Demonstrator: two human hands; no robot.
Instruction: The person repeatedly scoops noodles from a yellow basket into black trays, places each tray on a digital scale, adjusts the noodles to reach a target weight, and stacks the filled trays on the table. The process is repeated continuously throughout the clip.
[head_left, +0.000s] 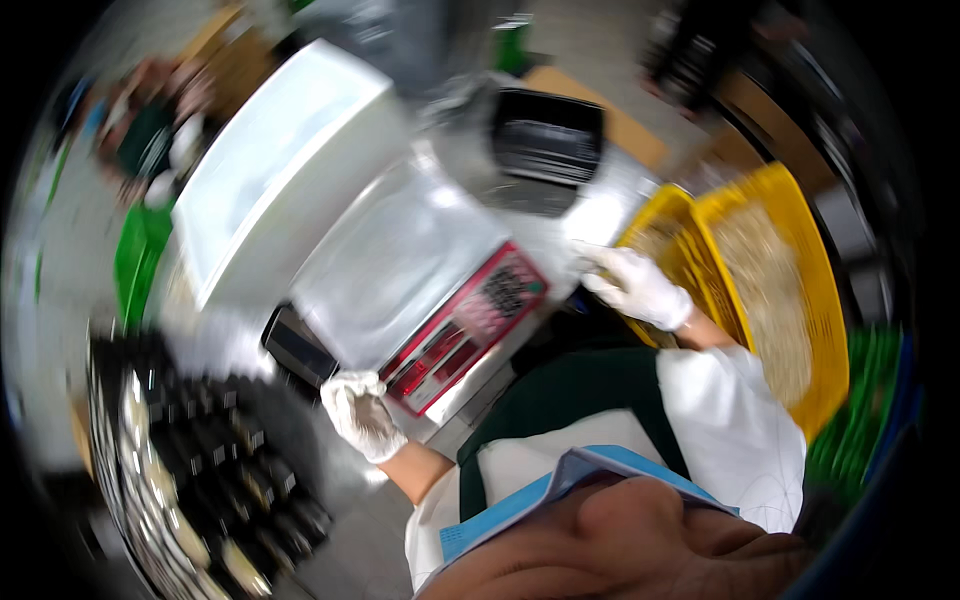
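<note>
My gloved left hand (364, 416) is at the near left corner of a digital weighing scale (461, 330), fingers curled; blur hides whether anything is in them. Just beyond those fingers lies a dark phone-like device (300, 345). The scale has a bare metal pan (405, 240) and a red-framed panel with lit digits and a printed code. My gloved right hand (637, 289) is between the scale and a yellow crate (660, 214). Its thumb and fingers are apart, with nothing visible in them. A second yellow crate (825, 337) holds pale, thin strands (765, 300).
A large white bin (292, 165) stands behind the scale. Stacked black trays (217, 442), some with pale contents, fill the lower left. A black tray (547, 135) sits at the back. Green crates (855, 397) are at right. Another person (697, 52) is beyond the table.
</note>
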